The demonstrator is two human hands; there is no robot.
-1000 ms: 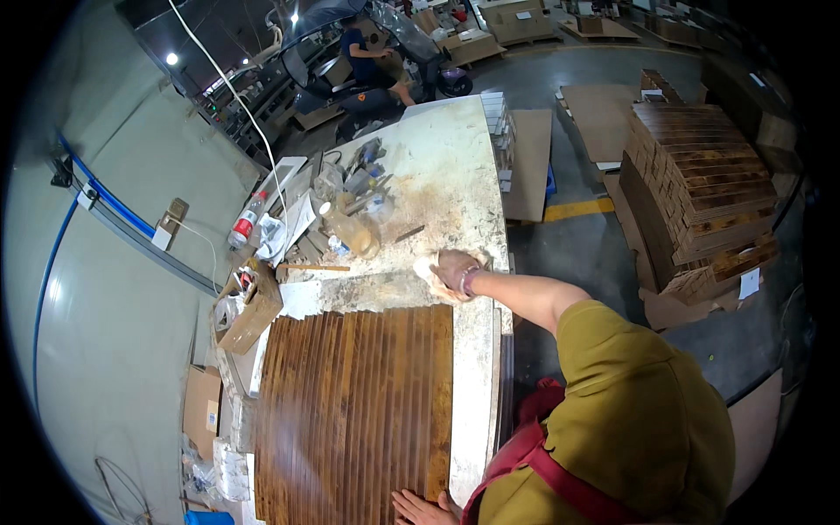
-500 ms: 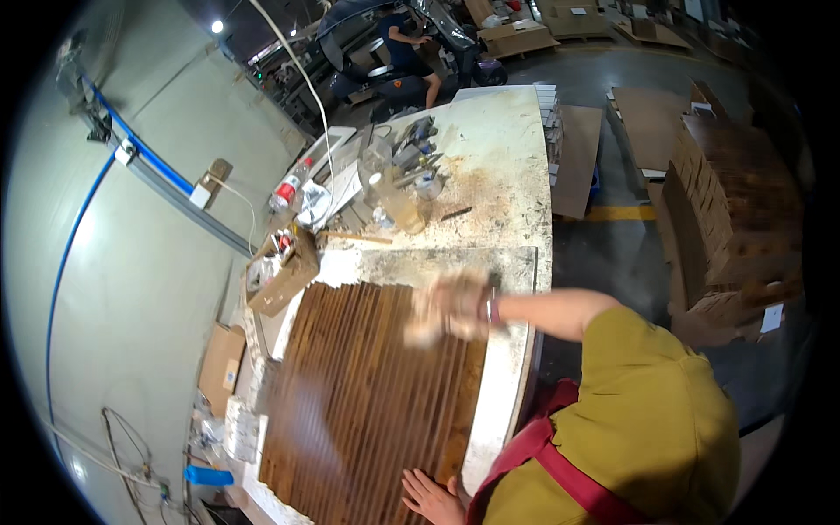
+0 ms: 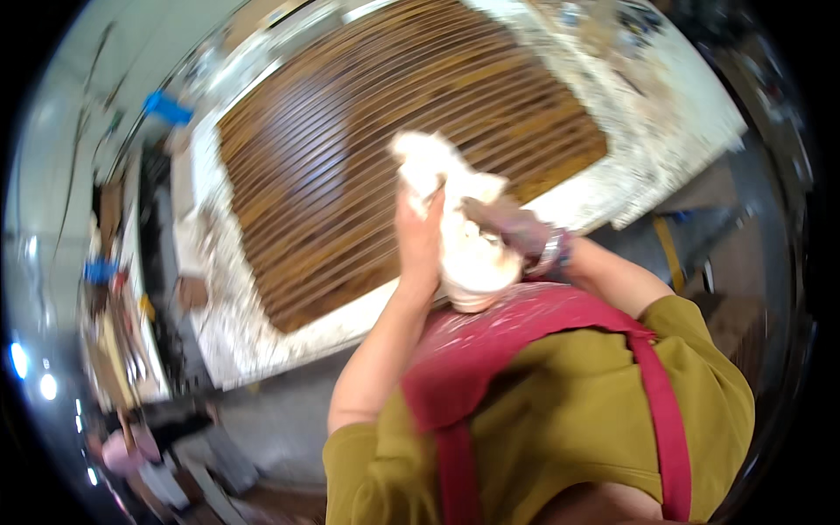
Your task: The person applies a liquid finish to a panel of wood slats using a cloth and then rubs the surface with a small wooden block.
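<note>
A bundled off-white cloth (image 3: 477,254) is between my two hands, just in front of my red apron. My left hand (image 3: 418,232) grips it from the left side, its fingers partly hidden by the cloth. From the right, my right hand (image 3: 512,229) is closed on the same cloth; motion smears it, and its covering looks dark and stained. Beyond the hands lies a brown wooden slatted panel (image 3: 350,210) with parallel grooves and a glossy patch. The cloth's upper end overlaps the panel's near part in view; whether it touches is unclear.
The panel rests on a white, stained worktable (image 3: 612,188). Bottles and small items (image 3: 612,22) stand at its far right. A blue object (image 3: 166,108) sits by the left edge. Another person (image 3: 131,446) in pink is at lower left.
My view has turned left and down. My right hand has drawn the cloth back from the panel's far right toward my body. My left hand has left the panel and now grips the cloth.
</note>
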